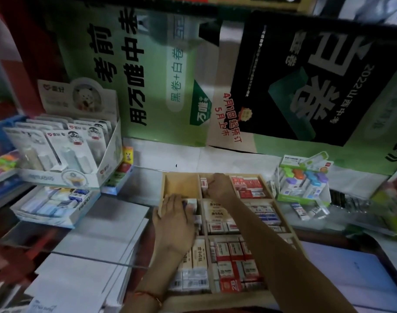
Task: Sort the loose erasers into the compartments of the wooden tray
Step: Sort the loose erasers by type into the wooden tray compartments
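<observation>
A wooden tray (163, 188) with several compartments lies in front of me, most of them packed with boxed erasers in red, white and beige. Its far left compartment (181, 185) shows bare wood. My left hand (176, 222) rests in the left column and grips a few white erasers (191, 203) at its fingertips. My right hand (219, 187) reaches into the far middle compartment, fingers curled around a red and white eraser (204, 184) standing there. Red erasers (249, 186) fill the far right compartment.
A white display box of carded items (64, 154) stands at the left, above a low box of blue and white erasers (55, 204). Stacks of white paper (91, 256) lie left of the tray. A green box of correction tapes (303, 184) sits at the right. Posters hang behind.
</observation>
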Tool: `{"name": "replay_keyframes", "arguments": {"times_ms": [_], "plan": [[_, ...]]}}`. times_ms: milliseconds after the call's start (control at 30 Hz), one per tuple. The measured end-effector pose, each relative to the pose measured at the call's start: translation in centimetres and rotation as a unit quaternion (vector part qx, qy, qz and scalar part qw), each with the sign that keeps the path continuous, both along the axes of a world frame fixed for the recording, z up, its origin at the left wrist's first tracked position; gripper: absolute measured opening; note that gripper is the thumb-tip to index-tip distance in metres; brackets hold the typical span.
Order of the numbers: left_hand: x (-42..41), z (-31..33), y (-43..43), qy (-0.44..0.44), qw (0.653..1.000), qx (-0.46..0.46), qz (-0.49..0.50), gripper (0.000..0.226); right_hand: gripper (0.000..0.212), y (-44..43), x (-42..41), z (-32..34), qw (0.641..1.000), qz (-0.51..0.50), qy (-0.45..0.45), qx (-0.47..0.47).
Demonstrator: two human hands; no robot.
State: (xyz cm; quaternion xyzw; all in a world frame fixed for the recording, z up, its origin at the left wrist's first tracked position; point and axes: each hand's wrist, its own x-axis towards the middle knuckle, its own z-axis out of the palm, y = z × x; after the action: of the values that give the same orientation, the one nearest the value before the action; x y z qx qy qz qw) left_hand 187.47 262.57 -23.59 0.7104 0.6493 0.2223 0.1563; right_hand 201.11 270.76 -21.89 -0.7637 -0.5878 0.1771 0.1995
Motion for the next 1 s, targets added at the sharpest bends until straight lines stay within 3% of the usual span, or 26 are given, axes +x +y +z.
{"name": "replay_keyframes", "arguments": {"times_ms": [100,200,267,367,433,500,533,667,800,1000], "plan": [[0.0,-0.4,0.0,-0.010,1.000,0.011,0.001,0.047,0.015,-0.1,0.8,0.0,0.999,0.041,0.023,0.012],[-0.3,-0.8,0.1,-0.068,0.997,0.040,-0.002,0.041,0.025,-1.2,3.8,1.0,0.990,0.036,0.080,0.107],[-0.2,-0.1,-0.3,-0.169,0.984,0.051,0.016,0.033,0.032,-3.9,6.9,1.8,0.976,0.006,0.088,0.200],[-0.7,2.1,-1.2,-0.339,0.939,0.010,0.062,0.025,0.040,-9.8,13.0,1.2,0.957,-0.102,0.112,0.249],[-1.1,2.9,-1.7,-0.337,0.938,0.044,0.061,0.028,0.039,-13.4,17.4,-0.5,0.938,-0.217,0.111,0.246],[0.2,4.0,-3.0,-0.324,0.941,0.092,0.020,0.018,0.039,-15.8,20.3,-2.5,0.938,-0.261,0.102,0.203],[1.5,4.5,-4.0,-0.334,0.939,0.083,-0.007,0.013,0.040,-16.2,20.9,-3.6,0.947,-0.250,0.093,0.178],[6.9,4.6,-7.6,-0.345,0.931,-0.001,-0.115,0.030,0.048,-14.6,20.7,-5.4,0.972,-0.168,-0.033,0.163],[8.9,3.6,-9.3,-0.341,0.927,-0.011,-0.157,0.034,0.050,-12.7,20.6,-5.7,0.975,-0.185,-0.100,0.074],[10.0,3.3,-10.7,-0.316,0.933,-0.040,-0.169,0.030,0.039,-12.1,21.5,-5.4,0.980,-0.169,-0.046,0.091]]}}
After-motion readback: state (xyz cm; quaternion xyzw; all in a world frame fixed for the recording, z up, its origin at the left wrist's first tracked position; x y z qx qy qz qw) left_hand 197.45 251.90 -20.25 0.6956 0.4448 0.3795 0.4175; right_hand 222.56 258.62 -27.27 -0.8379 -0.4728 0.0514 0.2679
